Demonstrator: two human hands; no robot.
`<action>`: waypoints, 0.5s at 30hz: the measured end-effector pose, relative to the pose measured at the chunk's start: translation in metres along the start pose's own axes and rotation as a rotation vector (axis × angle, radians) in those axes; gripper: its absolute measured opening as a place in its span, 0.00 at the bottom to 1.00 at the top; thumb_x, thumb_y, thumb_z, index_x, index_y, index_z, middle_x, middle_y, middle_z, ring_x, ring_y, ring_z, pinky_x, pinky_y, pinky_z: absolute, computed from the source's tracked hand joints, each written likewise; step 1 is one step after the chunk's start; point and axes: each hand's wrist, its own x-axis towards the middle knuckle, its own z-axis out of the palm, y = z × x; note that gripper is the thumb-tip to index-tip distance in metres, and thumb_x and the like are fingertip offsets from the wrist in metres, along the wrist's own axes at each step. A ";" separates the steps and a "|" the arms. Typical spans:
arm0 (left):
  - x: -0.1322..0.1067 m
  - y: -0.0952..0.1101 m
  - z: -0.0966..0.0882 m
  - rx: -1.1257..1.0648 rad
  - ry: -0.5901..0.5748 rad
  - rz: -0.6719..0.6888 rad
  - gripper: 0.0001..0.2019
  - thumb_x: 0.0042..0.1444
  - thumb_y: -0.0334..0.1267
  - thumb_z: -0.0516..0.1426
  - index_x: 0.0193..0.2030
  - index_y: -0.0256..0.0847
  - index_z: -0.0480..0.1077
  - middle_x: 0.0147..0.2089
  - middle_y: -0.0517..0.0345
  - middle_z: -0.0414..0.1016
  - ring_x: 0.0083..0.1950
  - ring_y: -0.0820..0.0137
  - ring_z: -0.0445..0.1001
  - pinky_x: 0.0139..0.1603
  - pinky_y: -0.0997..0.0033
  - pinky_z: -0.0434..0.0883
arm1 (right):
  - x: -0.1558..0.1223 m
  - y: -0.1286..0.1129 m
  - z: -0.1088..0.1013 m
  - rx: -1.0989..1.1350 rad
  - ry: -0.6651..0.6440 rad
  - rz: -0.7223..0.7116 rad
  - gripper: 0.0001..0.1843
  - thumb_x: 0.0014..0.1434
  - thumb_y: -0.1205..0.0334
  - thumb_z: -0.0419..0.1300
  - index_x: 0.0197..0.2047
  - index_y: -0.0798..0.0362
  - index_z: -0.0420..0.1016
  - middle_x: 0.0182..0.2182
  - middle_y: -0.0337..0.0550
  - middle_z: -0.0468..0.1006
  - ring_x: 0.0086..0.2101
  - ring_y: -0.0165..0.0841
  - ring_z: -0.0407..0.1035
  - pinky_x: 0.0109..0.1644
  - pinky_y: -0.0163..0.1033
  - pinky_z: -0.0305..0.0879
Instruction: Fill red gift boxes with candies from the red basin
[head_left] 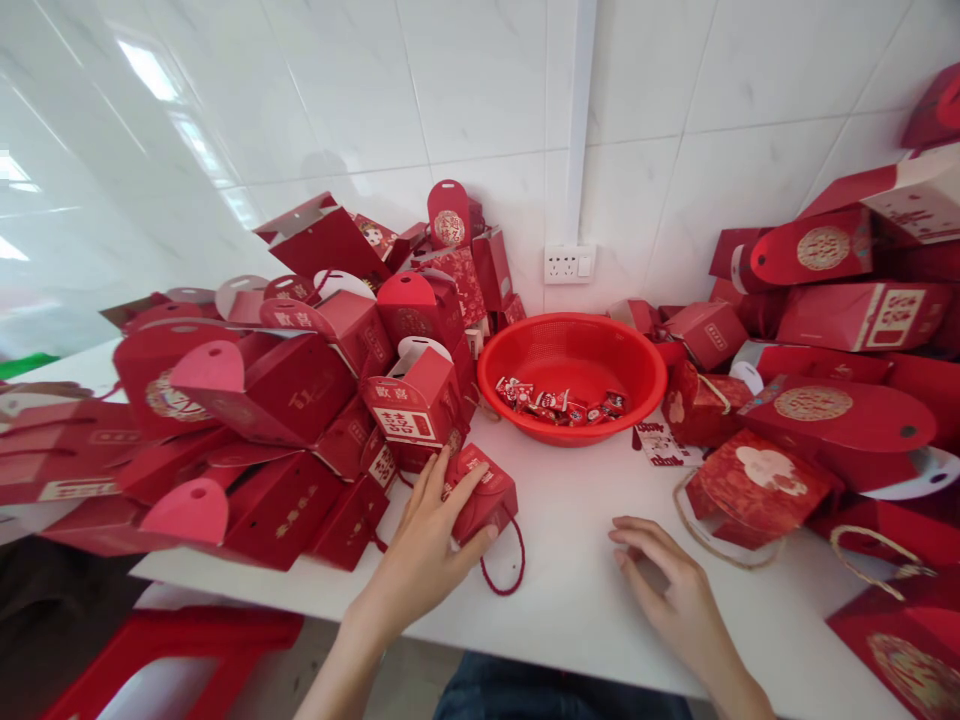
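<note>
My left hand (431,545) is spread over a small red candy box (491,490), its fingers across the top and the thumb along the near side. From that box a dark red cord handle loops onto the white table (570,560). Just behind stands a red box with gold lettering and a pale character panel (409,415). My right hand (667,585) is at the table's near side with loosely bent fingers, the thumb apart and nothing held. Beyond the hands sits a red plastic basin (574,430) with several small wrapped candies (551,402) at its bottom.
A heap of red gift boxes (270,390) covers the left side. More boxes (832,400), some with rope handles, are piled at the right. A wall socket (570,265) is behind the basin. A red stool (172,650) stands below the table's left edge.
</note>
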 end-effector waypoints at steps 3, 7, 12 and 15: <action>0.002 -0.001 -0.001 -0.029 0.006 -0.024 0.30 0.61 0.45 0.60 0.70 0.53 0.64 0.75 0.44 0.54 0.74 0.45 0.58 0.69 0.37 0.62 | 0.000 0.000 0.000 0.002 0.003 -0.003 0.09 0.66 0.60 0.58 0.40 0.49 0.80 0.42 0.49 0.83 0.39 0.38 0.82 0.41 0.38 0.79; 0.001 0.002 -0.015 -0.112 -0.024 -0.106 0.29 0.57 0.45 0.63 0.67 0.51 0.69 0.71 0.43 0.62 0.71 0.45 0.63 0.69 0.38 0.63 | 0.001 -0.001 0.000 0.006 0.008 0.002 0.10 0.66 0.58 0.58 0.39 0.49 0.80 0.42 0.49 0.84 0.39 0.38 0.82 0.41 0.37 0.79; -0.019 0.007 -0.066 -0.272 -0.179 -0.105 0.31 0.55 0.52 0.64 0.66 0.58 0.69 0.73 0.51 0.62 0.70 0.49 0.65 0.68 0.46 0.67 | 0.001 0.000 -0.001 0.003 -0.006 -0.001 0.13 0.66 0.54 0.58 0.39 0.50 0.81 0.42 0.50 0.84 0.35 0.36 0.81 0.39 0.36 0.79; -0.045 0.004 -0.111 -0.285 -0.081 -0.088 0.31 0.51 0.58 0.65 0.64 0.67 0.70 0.71 0.62 0.66 0.70 0.50 0.66 0.65 0.50 0.72 | 0.000 0.005 0.000 -0.015 -0.030 -0.010 0.14 0.66 0.53 0.57 0.39 0.49 0.82 0.42 0.50 0.84 0.33 0.36 0.81 0.38 0.36 0.79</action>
